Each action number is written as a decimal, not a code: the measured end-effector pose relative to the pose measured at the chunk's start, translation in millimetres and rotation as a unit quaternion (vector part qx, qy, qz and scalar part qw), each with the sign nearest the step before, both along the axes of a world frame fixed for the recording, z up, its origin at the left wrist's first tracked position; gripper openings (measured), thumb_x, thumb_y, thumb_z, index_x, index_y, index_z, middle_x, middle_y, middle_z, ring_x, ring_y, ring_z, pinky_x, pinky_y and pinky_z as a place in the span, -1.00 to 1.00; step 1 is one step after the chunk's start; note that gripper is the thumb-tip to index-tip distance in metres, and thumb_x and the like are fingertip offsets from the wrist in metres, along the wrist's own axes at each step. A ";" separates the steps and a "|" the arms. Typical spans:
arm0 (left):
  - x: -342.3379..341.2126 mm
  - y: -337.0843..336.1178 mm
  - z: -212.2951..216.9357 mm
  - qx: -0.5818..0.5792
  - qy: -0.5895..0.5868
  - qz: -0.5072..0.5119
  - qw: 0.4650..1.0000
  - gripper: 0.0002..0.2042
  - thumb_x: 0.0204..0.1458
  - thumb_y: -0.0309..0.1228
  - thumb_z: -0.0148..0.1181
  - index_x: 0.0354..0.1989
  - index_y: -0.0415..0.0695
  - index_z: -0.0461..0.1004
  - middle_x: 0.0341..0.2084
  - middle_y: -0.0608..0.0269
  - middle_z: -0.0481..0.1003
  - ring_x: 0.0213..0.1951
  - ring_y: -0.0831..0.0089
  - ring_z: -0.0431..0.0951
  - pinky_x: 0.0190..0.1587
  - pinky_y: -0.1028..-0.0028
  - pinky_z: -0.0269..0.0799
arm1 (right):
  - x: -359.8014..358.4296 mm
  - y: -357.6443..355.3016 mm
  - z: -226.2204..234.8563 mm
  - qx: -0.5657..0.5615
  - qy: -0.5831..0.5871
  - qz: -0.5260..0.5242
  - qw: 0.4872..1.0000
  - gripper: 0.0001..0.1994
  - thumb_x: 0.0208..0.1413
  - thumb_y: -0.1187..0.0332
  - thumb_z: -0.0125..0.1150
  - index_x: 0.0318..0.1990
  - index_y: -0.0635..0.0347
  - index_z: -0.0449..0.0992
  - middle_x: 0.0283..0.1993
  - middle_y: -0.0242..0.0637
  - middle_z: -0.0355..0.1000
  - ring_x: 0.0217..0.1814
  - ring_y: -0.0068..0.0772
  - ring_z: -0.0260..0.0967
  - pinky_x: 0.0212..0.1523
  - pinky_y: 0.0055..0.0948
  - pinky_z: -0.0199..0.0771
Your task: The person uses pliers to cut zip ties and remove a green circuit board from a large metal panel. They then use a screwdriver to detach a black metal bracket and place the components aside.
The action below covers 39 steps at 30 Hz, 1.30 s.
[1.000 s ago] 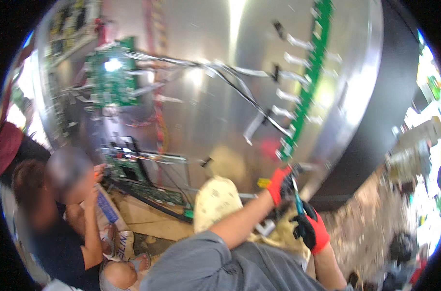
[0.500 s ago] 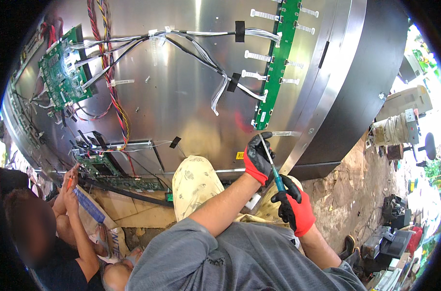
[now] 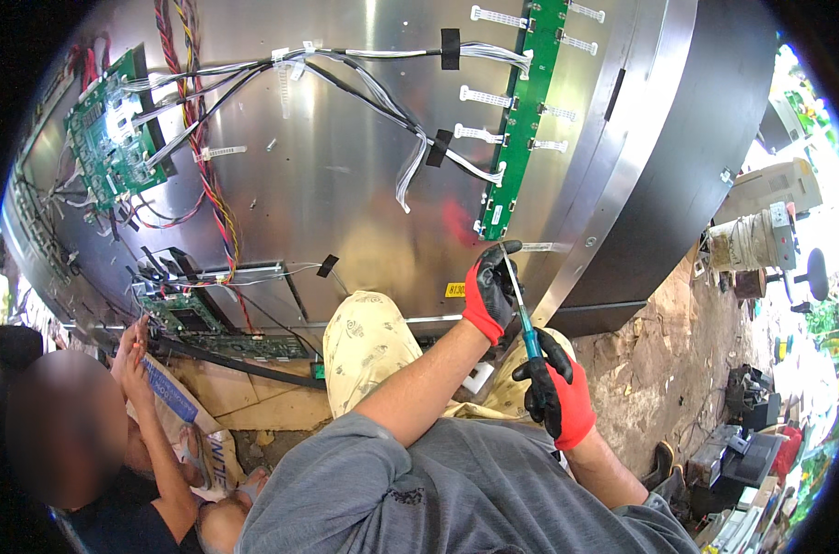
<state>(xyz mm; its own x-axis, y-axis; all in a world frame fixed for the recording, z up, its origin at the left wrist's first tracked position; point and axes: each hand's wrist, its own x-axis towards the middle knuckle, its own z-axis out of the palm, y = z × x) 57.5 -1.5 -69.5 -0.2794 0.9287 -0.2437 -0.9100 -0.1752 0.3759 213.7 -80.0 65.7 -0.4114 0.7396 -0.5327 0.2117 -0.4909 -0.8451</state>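
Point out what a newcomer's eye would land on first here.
Probably the big shiny metal panel across the upper middle, with a long green circuit strip running down its right part. Next, just below that strip, the red-and-black gloved right hand grips a teal-handled screwdriver, its shaft reaching up beside the gloved left hand.

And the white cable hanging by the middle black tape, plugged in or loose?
Loose: the white cable ends over the metal panel, apart from the green circuit board.
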 end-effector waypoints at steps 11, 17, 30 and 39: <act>-11.7 -0.7 20.1 -0.206 0.127 0.074 0.968 -0.78 0.13 -0.17 0.16 -0.30 -0.05 0.52 -0.64 0.55 0.28 -0.67 0.68 0.21 -0.67 0.57 0.07 | 24.5 -6.4 -19.8 0.019 0.085 -0.036 0.996 -0.44 0.08 0.42 0.10 0.27 0.28 0.17 -0.35 -0.21 0.44 -0.55 -0.52 0.34 -0.57 -0.59 0.33; -13.9 -1.8 18.1 -0.178 0.202 0.105 0.957 -0.82 0.11 -0.26 0.20 -0.24 -0.10 0.54 -0.56 0.50 0.40 -0.66 0.70 0.25 -0.66 0.57 0.20 | 33.9 -11.6 -31.8 0.017 0.089 -0.052 0.995 -0.50 0.08 0.38 0.12 0.20 0.30 0.27 -0.38 -0.24 0.44 -0.58 -0.53 0.32 -0.58 -0.58 0.33; -24.0 -1.7 -14.5 -0.048 0.042 0.040 0.997 -0.76 0.15 -0.13 0.12 -0.37 -0.03 0.42 -0.75 0.51 0.16 -0.72 0.62 0.16 -0.62 0.55 0.11 | 88.9 -7.5 -102.1 0.136 0.082 -0.071 0.985 -0.48 0.05 0.57 0.02 0.23 0.21 0.24 -0.24 -0.25 0.45 -0.34 -0.49 0.42 -0.38 -0.53 0.48; -36.6 -14.4 -13.6 0.004 0.061 -0.014 0.998 -0.85 0.15 -0.21 0.13 -0.29 0.01 0.42 -0.66 0.51 0.25 -0.65 0.63 0.23 -0.58 0.55 0.20 | 98.4 -11.9 -134.0 0.153 0.010 -0.031 0.988 -0.52 0.15 0.49 0.09 0.25 0.14 0.23 -0.36 -0.39 0.42 -0.51 -0.62 0.27 -0.52 -0.62 0.29</act>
